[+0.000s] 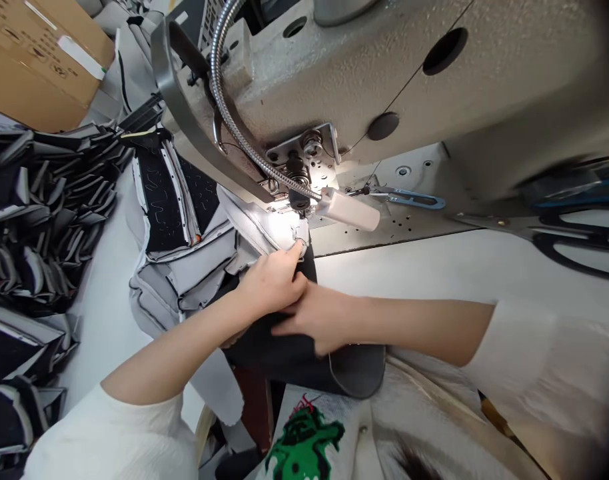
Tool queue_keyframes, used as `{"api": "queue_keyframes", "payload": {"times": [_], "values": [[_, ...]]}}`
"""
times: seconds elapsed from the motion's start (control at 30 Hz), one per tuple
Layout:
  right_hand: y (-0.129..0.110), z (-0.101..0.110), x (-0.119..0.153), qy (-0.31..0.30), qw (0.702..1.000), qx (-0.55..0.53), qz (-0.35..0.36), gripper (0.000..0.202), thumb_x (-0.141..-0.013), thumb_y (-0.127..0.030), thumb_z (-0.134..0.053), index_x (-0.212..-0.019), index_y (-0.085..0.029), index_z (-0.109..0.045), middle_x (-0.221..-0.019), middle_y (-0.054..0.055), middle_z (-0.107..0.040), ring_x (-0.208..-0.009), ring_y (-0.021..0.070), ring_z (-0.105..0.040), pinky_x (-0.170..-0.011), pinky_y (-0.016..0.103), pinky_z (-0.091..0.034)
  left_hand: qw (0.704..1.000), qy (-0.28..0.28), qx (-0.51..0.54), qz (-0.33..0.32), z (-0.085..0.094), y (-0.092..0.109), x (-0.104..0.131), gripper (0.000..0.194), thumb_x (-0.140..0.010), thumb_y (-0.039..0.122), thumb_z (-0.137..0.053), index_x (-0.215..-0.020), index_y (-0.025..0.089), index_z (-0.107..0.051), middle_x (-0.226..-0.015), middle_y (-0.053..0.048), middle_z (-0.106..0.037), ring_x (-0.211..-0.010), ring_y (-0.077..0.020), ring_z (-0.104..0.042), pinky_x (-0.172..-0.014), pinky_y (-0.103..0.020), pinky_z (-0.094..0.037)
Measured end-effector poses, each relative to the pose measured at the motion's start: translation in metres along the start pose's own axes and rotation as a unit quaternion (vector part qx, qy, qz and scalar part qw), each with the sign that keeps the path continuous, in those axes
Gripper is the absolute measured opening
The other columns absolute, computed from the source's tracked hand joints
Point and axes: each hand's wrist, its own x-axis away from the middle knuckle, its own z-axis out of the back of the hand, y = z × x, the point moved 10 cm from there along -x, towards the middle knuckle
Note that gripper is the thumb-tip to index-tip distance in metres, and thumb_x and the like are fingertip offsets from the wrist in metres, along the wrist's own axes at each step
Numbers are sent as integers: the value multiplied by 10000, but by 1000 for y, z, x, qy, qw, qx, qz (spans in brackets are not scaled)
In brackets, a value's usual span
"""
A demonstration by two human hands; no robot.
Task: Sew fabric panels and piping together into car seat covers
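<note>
Light-grey ribbed fabric piece [257, 223] sits under needle end of grey metal sewing machine [344, 80]. Left hand [269, 283] angled in from machine's near side, index on the fabric; can't tell if pinching. Right hand [327, 317] against it, fingers spread over black sheet material [279, 363]. Brown cardboard carton [34, 67] left of machine: printing unreadable.

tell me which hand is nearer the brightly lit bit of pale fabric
Left. The left hand rests a fingertip on the lit pale fabric; the right hand is farther back toward the body, over dark material.
</note>
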Motion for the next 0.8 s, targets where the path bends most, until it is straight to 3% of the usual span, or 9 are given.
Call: {"api": "queue_keyframes", "payload": {"times": [0.1,0.17,0.37,0.57,0.8], "values": [[-20,-12,6,-22,998,-6,54,498,-709,-271,-663,-1201,-217,-608,-1261,61,-589,-1227,278,-461,-1051,435,-283,999,-6,36,-9,-8,3,-1,601,-833,219,-388,-1425,153,-309,-1126,-114,-646,-1051,-257,-603,-852,-332,-477],[-22,-16,7,-13,998,33,59,470,-742,-235,-643,-1208,-187,-601,-1284,91,-567,-1236,278,-449,-1055,431,-272,999,1,48,-11,-8,1,-3,581,-840,182,-361,-1418,139,-321,-1119,-121,-644,-1063,-251,-595,-866,-331,-472],[1,-7,3,43,996,83,6,385,-835,-201,-538,-1216,-213,-590,-1304,106,-537,-1193,266,-463,-1054,468,-255,998,23,57,-7,-2,-2,-17,535,-853,147,-322,-1385,132,-372,-1089,-149,-647,-989,-270,-620,-813,-360,-493],[23,3,1,61,992,99,-56,369,-887,-211,-472,-1242,-226,-575,-1144,104,-598,-1139,261,-482,-1053,492,-248,994,83,72,13,10,-9,-33,558,-840,141,-341,-1396,157,-390,-1156,-135,-633,-1010,-277,-622,-852,-369,-493],[27,7,1,68,990,114,-48,394,-869,-223,-504,-1260,-227,-553,-1158,114,-588,-1148,266,-467,-1036,504,-257,985,142,94,-16,12,-8,-36,524,-845,121,-344,-1360,121,-440,-1231,-131,-600,-1105,-249,-581,-943,-346,-467]]}}
